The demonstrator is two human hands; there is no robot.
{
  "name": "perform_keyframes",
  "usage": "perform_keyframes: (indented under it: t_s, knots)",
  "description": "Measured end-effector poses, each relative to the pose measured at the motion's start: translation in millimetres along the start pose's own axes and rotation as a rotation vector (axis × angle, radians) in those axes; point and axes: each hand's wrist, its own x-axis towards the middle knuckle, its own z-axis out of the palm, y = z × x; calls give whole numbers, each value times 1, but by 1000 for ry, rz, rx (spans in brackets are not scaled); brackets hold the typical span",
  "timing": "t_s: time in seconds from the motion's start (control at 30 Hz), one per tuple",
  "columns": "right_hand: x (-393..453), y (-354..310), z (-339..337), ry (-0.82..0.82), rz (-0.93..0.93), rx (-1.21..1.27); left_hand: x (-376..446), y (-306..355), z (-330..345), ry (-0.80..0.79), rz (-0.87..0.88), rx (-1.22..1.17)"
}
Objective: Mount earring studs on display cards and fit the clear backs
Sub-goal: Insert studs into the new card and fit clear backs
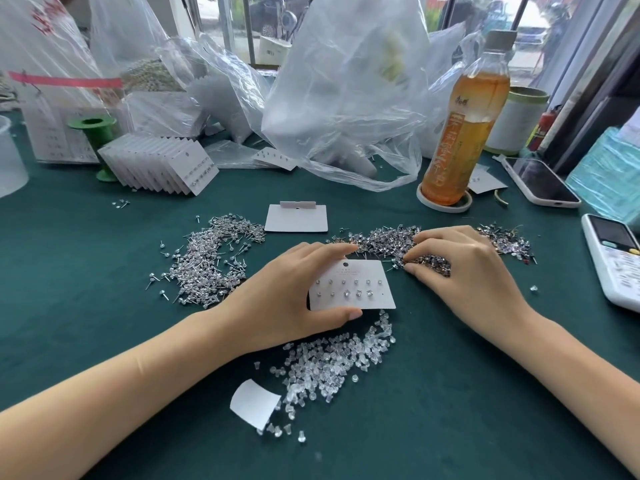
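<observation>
The left hand (291, 299) has its grip on a white display card (351, 289), thumb at the near edge and fingers along the top, with two rows of studs already mounted. The right hand (464, 268) pinches narrowly into the stud heap (398, 244) just beside it. Clear backs (332, 365) lie scattered nearer on the green counter (86, 271).

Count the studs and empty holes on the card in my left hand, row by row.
Top-row studs: 6
Bottom-row studs: 5
Empty holes: 1
Total: 12 spots on the card, 11 filled.
</observation>
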Motion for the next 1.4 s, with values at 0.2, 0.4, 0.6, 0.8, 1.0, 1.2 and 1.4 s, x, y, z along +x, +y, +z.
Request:
perform_keyframes:
  t_s: [0.2, 0.4, 0.6, 0.8, 1.0, 1.2, 1.4]
  knots:
    - [-1, -2, -1, -17, -24, 15, -1, 2, -1, -14, 10, 21]
    - [0, -6, 1, -41, -65, 1, -1, 3, -2, -15, 19, 25]
    - [2, -11, 3, -44, -92, 0, -1, 1, -1, -14, 25, 32]
    - [-2, -19, -13, 147, -229, 67, 0, -1, 0, 7, 9, -29]
    - [-12, -31, -8, 38, -302, 141, 0, -4, 2, 58, 2, -72]
    - [-13, -31, -8, 19, -290, 186, 0, -5, 1, 100, 9, -70]
    - [-14, -31, -9, 13, -318, 156, 0, -5, 1, 107, 6, -68]
